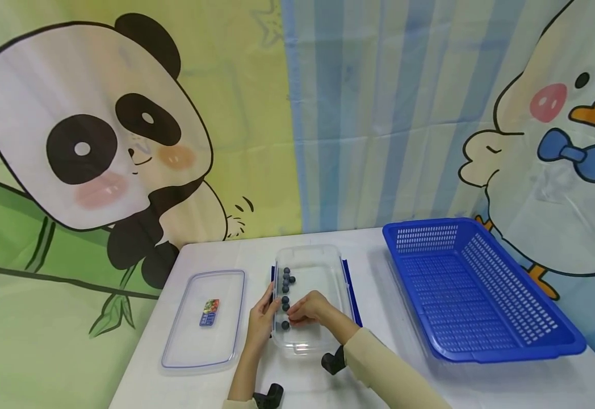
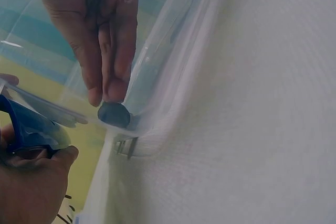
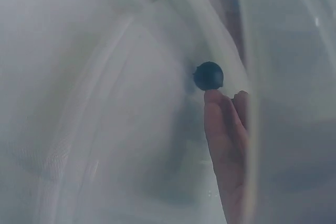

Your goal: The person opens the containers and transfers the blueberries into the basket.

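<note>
A clear rectangular container with hinged blue clips stands on the table. My left hand grips its left side, with the thumb at a blue clip in the left wrist view. Reaching down inside, my right hand has its fingers nearly straight and bunched. Their tips touch a blueberry near the container's front left corner; this blueberry lies apart from the others in the head view. Several more blueberries form a line along the left wall, with one blueberry just right of the line.
Left of the container lies a clear lid with a blue-edged rim and a colourful label. A large blue plastic basket stands on the right of the white table. A printed curtain hangs behind.
</note>
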Demonstrator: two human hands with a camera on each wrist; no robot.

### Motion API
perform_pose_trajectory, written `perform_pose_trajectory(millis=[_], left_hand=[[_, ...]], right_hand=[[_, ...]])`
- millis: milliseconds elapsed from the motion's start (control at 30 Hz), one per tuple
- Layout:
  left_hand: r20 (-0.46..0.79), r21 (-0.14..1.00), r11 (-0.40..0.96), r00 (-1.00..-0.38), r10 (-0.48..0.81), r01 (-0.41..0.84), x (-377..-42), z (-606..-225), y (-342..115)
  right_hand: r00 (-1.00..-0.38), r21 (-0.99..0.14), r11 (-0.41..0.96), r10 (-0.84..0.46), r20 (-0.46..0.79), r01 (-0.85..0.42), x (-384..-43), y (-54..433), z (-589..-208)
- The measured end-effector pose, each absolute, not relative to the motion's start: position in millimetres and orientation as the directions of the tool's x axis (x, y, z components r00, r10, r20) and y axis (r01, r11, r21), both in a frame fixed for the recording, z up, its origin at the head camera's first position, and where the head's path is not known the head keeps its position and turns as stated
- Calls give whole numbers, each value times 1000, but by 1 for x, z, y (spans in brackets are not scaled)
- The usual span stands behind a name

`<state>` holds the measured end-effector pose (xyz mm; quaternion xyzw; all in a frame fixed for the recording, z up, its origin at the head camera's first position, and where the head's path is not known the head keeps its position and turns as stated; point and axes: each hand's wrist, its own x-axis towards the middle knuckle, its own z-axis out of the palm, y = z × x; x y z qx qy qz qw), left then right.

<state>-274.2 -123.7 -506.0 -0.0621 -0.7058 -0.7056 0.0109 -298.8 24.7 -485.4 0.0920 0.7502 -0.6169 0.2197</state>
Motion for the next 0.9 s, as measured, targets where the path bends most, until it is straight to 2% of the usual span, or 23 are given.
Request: perform_pose_trajectory(millis=[333,567,900], left_hand=[[96,995,-9,-993,65,96,-274,-507,-124],[96,995,-10,-993,68,95,-274,-505,-123],[91,995,-38,-994,56,89,-278,-512,-124]], right_hand=[[-886,-862,287,-84,-457,417,-300,19,-491],[-878,-869,249,-115,-464,426,-301,20,-493],[-885,-874,288,-142,-444,392,-299,19,-493]])
